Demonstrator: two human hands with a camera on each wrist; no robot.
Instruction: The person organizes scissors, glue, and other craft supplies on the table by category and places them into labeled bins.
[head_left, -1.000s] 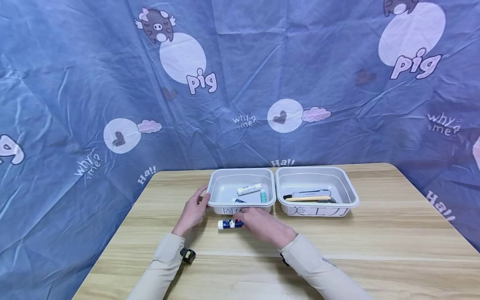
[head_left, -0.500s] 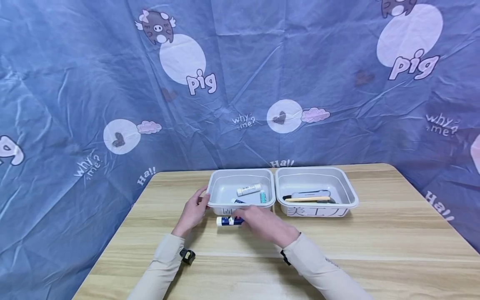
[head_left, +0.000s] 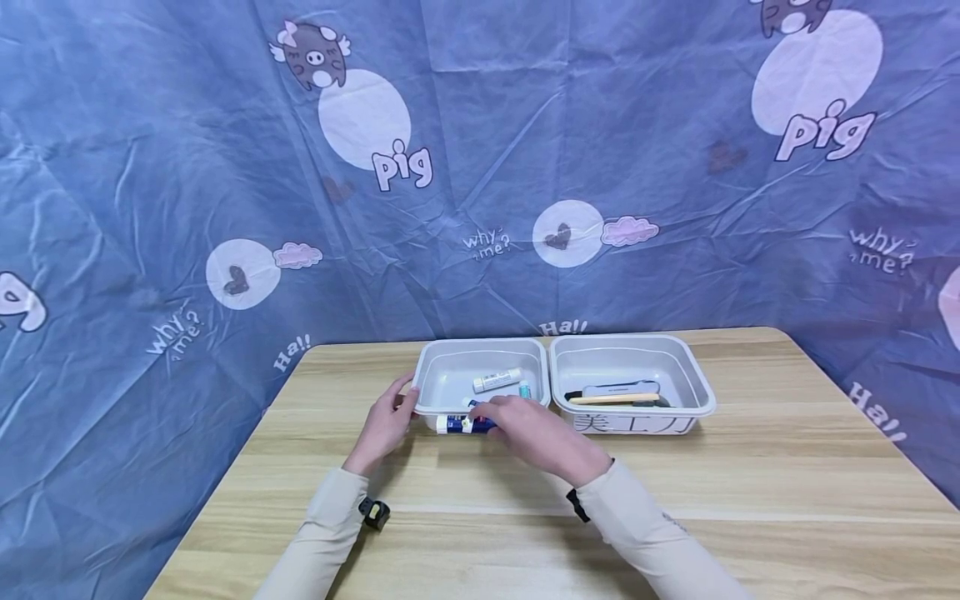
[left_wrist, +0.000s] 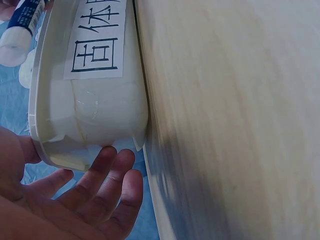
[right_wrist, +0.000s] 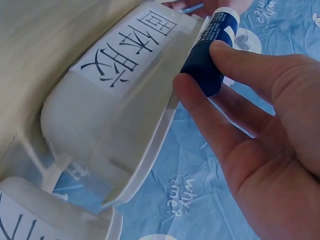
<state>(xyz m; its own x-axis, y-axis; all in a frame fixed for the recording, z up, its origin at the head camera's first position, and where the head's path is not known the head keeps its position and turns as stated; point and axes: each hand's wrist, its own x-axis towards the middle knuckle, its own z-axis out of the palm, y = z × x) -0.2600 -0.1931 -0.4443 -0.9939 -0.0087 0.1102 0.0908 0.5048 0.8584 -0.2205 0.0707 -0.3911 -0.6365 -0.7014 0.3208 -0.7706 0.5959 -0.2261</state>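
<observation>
My right hand (head_left: 543, 442) pinches a dark blue glue stick with a white cap (right_wrist: 212, 55) between thumb and fingers. In the head view, the glue stick (head_left: 453, 425) lies sideways across the front of the left plastic bin (head_left: 450, 375), near its rim. My left hand (head_left: 384, 432) holds that bin at its left end. In the left wrist view, the thumb is at the rim and the fingers (left_wrist: 107, 160) are against the outer wall. Inside the bin are a white glue stick (head_left: 497, 380), a teal-labelled one (head_left: 524, 389) and a partly hidden blue one.
A second plastic bin (head_left: 630, 343) stands close on the right, with a grey cutter (head_left: 618, 388), a yellow-handled one (head_left: 615, 399) and darker items inside. Both bins carry paper labels in front. The wooden table (head_left: 480, 533) reaches back to a blue printed cloth (head_left: 465, 167).
My right hand has lifted the blue glue stick from in front of the left bin up towards its front rim. The left hand stays at the bin's left end.
</observation>
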